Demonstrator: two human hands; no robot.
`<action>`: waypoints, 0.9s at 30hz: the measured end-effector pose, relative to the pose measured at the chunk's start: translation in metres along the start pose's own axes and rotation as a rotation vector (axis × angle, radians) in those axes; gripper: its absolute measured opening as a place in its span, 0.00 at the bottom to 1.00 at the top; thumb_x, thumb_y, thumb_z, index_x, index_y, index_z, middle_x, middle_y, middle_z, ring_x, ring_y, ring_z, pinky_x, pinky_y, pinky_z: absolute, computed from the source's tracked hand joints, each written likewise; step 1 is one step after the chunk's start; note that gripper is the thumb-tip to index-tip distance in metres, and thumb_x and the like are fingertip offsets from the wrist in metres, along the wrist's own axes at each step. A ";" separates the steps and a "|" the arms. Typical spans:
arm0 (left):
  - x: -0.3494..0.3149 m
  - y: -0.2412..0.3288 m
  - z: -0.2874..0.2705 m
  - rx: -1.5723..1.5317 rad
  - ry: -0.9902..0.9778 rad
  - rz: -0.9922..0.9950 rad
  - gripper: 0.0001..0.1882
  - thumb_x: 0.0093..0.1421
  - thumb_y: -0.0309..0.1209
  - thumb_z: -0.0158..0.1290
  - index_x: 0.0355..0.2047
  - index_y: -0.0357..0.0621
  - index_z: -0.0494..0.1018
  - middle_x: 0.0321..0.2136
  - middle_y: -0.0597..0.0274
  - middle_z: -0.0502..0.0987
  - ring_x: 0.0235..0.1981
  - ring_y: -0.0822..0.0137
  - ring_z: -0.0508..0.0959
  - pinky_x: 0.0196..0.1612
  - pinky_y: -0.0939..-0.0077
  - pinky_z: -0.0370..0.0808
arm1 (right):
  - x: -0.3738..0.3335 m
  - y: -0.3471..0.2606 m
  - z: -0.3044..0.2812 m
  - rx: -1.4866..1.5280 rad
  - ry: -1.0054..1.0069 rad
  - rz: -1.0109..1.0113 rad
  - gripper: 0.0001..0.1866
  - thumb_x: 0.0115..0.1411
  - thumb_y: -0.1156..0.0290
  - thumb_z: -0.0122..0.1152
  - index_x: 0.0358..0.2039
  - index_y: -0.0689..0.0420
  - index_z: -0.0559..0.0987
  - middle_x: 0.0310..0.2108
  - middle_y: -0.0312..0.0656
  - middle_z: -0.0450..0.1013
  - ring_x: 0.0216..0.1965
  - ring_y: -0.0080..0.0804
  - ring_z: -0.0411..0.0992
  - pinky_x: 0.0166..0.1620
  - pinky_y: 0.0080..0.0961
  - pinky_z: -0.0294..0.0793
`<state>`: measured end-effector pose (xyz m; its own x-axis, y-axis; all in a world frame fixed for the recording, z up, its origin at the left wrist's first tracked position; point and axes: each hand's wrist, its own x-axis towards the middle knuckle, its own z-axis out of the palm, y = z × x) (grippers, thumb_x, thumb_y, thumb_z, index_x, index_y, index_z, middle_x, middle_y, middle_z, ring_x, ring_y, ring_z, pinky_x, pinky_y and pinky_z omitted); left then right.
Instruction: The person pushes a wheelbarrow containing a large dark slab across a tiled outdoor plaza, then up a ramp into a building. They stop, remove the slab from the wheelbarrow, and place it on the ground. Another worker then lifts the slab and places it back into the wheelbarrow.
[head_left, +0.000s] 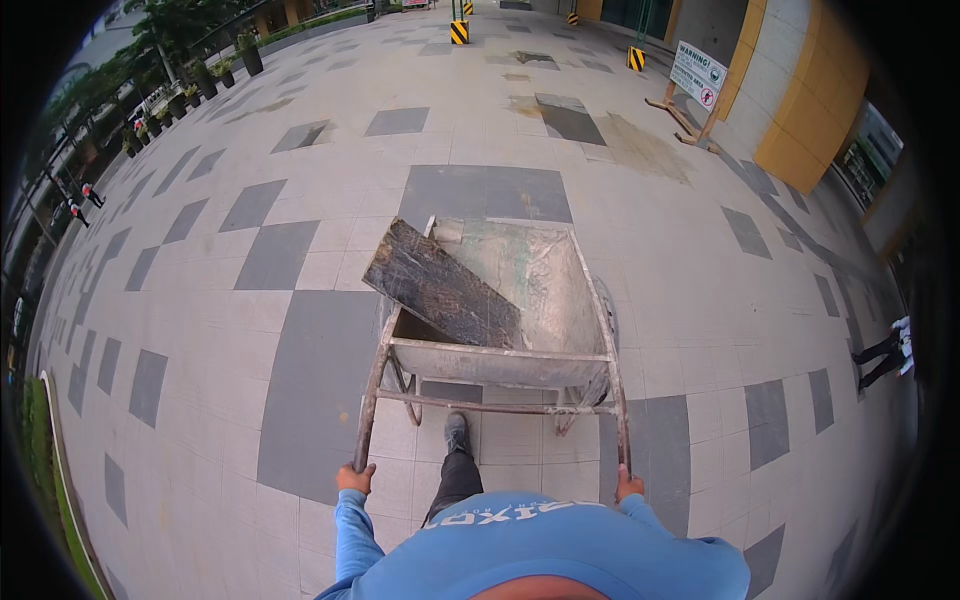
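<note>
Tiled paving [700, 300] surrounds the cart [490, 369], its inside partly hidden by a board [445, 283].

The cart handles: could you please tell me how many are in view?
2: the left handle, gripped in the left hand, and the right handle, gripped in the right hand.

Before you: outdoor paved floor [350, 190], pale tiles [680, 300] interspersed with grey. Right of the white signboard [698, 75]: wall [776, 65], yellow and grey panels [815, 110]. Left of the signboard: striped black-and-yellow post bases [459, 32]; well apart, potted plants [250, 58] and trees [165, 25]. Light reaching you: daylight.
</note>
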<state>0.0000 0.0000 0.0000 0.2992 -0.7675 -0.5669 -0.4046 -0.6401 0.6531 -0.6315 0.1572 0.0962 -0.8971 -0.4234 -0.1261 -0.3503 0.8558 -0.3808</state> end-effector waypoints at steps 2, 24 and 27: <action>0.033 -0.005 0.015 0.051 0.041 0.129 0.28 0.41 0.47 0.61 0.31 0.31 0.74 0.25 0.44 0.77 0.29 0.54 0.79 0.36 0.65 0.74 | -0.015 -0.009 0.000 -0.002 0.046 0.013 0.39 0.50 0.37 0.49 0.38 0.69 0.74 0.32 0.62 0.72 0.37 0.49 0.72 0.43 0.38 0.69; 0.143 -0.019 -0.030 0.275 0.029 -0.114 0.21 0.40 0.39 0.62 0.29 0.32 0.75 0.23 0.51 0.78 0.28 0.58 0.79 0.35 0.69 0.75 | -0.086 -0.094 0.064 0.062 0.036 -0.050 0.36 0.50 0.39 0.51 0.29 0.68 0.75 0.24 0.56 0.73 0.29 0.50 0.73 0.36 0.37 0.72; 0.147 0.015 -0.036 0.235 0.006 -0.060 0.21 0.40 0.35 0.61 0.31 0.31 0.74 0.30 0.46 0.77 0.34 0.55 0.78 0.39 0.67 0.74 | -0.046 -0.085 0.082 0.114 0.086 -0.056 0.36 0.49 0.39 0.52 0.28 0.68 0.75 0.21 0.55 0.72 0.24 0.47 0.73 0.31 0.37 0.73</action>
<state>0.0688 -0.1234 -0.0556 0.3333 -0.7293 -0.5976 -0.5761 -0.6592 0.4832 -0.5384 0.0793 0.0588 -0.8984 -0.4385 -0.0249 -0.3722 0.7902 -0.4869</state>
